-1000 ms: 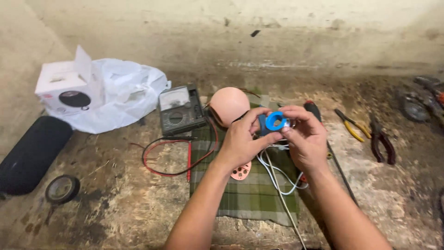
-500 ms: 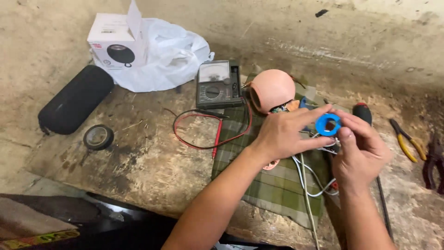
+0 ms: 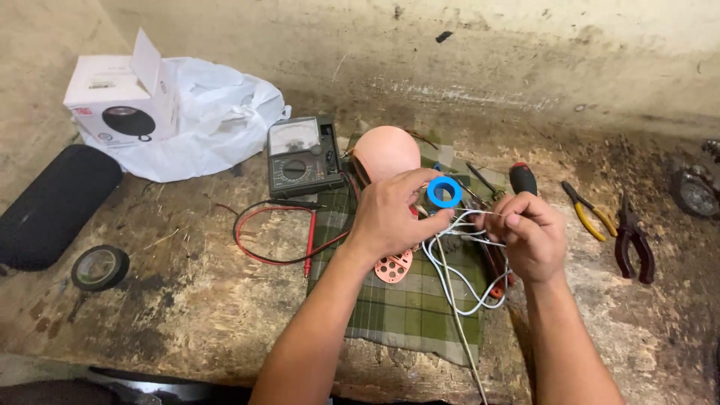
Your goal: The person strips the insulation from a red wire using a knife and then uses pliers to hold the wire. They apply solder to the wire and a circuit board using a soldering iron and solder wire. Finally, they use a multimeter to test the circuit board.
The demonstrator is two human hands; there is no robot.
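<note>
Over the checked cloth (image 3: 409,307), left fingers (image 3: 431,222) grip a blue ring (image 3: 445,192); right fingers (image 3: 517,217) pinch thin white wire (image 3: 457,279).

both bare forearms reach up from the lower edge and angle in toward each other. the left hand (image 3: 390,217) is turned palm down, fingers curled, thumb and forefinger pinched together at the tips. the right hand (image 3: 529,236) sits just beside it, loosely fisted, knuckles up, fingertips pinched toward the left.
</note>
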